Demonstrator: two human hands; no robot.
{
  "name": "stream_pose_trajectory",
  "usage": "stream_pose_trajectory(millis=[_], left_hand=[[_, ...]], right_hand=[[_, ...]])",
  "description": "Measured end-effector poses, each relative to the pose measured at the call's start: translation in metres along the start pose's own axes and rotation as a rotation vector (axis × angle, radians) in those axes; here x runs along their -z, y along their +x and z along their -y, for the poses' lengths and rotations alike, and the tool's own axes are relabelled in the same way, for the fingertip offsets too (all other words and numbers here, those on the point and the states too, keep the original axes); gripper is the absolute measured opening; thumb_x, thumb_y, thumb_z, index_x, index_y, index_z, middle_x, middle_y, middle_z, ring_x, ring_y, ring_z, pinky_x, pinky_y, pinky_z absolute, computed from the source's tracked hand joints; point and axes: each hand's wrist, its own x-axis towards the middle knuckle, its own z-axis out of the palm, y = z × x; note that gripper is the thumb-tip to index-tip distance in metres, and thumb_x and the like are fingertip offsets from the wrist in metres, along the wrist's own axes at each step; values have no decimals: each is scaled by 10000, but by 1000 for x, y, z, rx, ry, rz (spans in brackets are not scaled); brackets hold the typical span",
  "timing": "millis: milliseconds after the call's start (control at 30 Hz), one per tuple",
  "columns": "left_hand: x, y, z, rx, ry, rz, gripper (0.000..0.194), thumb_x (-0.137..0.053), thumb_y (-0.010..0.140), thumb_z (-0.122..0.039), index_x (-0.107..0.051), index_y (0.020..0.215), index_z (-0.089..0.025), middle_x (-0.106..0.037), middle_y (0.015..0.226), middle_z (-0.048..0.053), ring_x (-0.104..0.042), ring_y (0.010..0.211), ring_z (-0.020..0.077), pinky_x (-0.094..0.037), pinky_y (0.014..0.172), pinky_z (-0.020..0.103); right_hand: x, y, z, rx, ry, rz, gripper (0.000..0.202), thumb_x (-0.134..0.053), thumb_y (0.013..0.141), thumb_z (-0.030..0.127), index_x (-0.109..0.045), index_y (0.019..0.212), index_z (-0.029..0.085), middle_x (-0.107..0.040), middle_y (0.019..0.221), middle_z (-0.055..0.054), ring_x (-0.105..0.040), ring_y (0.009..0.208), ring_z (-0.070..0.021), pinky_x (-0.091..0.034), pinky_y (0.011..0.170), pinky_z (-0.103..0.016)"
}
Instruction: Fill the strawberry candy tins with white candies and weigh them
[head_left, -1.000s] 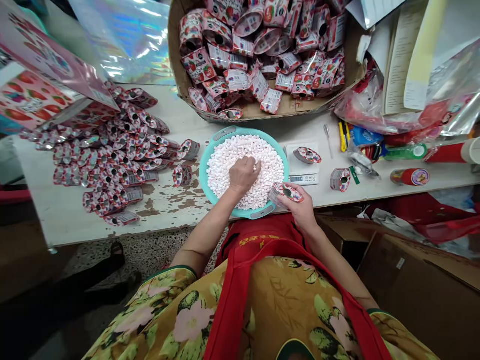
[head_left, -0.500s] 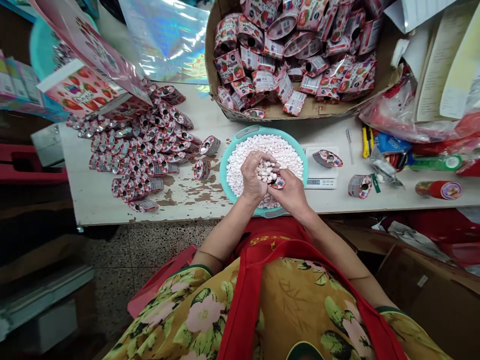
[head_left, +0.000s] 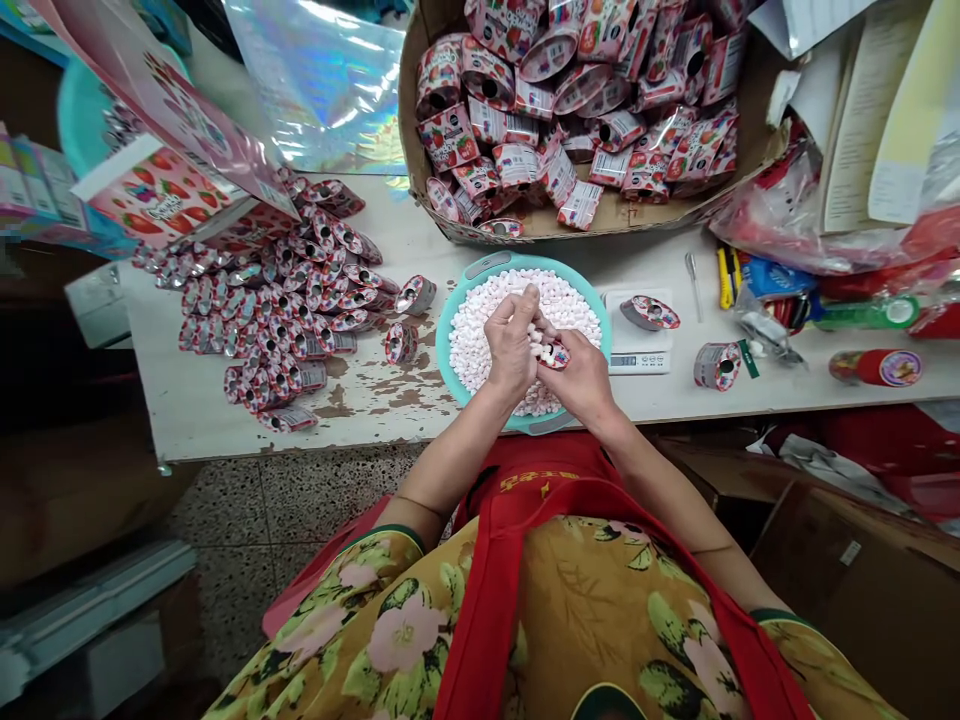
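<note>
Over a turquoise basin (head_left: 444, 352) full of small pale-pink candy pellets (head_left: 471, 325), my two hands meet. My left hand (head_left: 510, 345) is cupped around a handful of the pellets, its fingers turned towards the right hand. In my right hand (head_left: 583, 378) is a small strawberry-printed packet (head_left: 556, 355) with a round hole on top; pale pellets show at the hole. The left fingers are against or just over the packet; their tips are partly hidden. Right of the basin, another packet (head_left: 649, 313) lies on a white digital scale (head_left: 639, 363).
Many standing packets (head_left: 285, 320) crowd the table's left, beside a strawberry-printed display box (head_left: 161, 190). A cardboard box (head_left: 420, 205) of packets stands behind the basin. To the right are a single packet (head_left: 717, 366), a dropper (head_left: 694, 285), a yellow cutter (head_left: 727, 277) and a cylindrical container (head_left: 877, 367).
My left hand has tipped over towards the packet and closed more around the pellets. Fewer pellets show in its palm, and more show at the packet's hole. The view has shifted slightly.
</note>
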Motion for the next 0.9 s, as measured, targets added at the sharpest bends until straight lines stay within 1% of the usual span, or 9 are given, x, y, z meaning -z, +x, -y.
stream_pose_trajectory(millis=[67, 167, 367, 567, 700, 833, 900], left_hand=[[-1, 0, 0, -6, 23, 6, 470, -732, 830, -557, -474, 671, -197, -467, 573, -57, -518, 507, 79, -434, 507, 226], [-2, 0, 1, -20, 59, 6, 465, -710, 849, -561, -474, 678, -199, -473, 579, -51, -541, 538, 88, -448, 529, 227], [-4, -1, 1, -70, 110, 27, 472, -690, 852, -600, -492, 701, -198, -489, 583, -45, -559, 563, 94, -483, 568, 230], [-6, -6, -5, -82, 105, 57, 428, -666, 871, -607, -560, 811, -196, -562, 676, -25, -590, 595, 94, -496, 572, 225], [-7, -5, -5, -100, 101, 93, 411, -666, 878, -588, -566, 810, -195, -522, 627, -35, -554, 545, 86, -472, 538, 218], [-8, -3, -5, -106, 148, 84, 401, -651, 898, -572, -547, 782, -203, -471, 559, -52, -505, 488, 77, -440, 504, 207], [-10, -4, -5, -92, 150, 136, 377, -661, 899, -552, -553, 789, -208, -457, 536, -60, -501, 471, 79, -425, 485, 204]], right_hand=[[0, 1, -1, 0, -10, -20, 243, -697, 749, 271, -673, 984, 216, -707, 994, -76, -660, 945, -271, -519, 809, -372], [1, 1, -2, 14, 8, -32, 249, -709, 749, 277, -672, 991, 229, -712, 1002, -70, -659, 949, -268, -524, 806, -370], [2, 2, -1, 1, 53, -45, 249, -726, 760, 290, -674, 997, 231, -717, 1020, -65, -668, 974, -267, -532, 830, -374], [3, 4, 2, -19, 72, -59, 264, -752, 755, 268, -675, 1003, 220, -709, 1026, -68, -667, 978, -269, -516, 830, -369], [4, 4, 1, -2, 92, -62, 233, -747, 763, 264, -665, 977, 222, -698, 1003, -63, -651, 956, -259, -506, 828, -355], [4, 4, 0, 33, 104, -54, 211, -722, 777, 247, -654, 976, 230, -687, 1002, -58, -638, 966, -251, -500, 835, -343], [4, 5, -2, 32, 109, -54, 169, -717, 777, 248, -648, 930, 226, -678, 958, -54, -637, 933, -244, -500, 813, -338]])
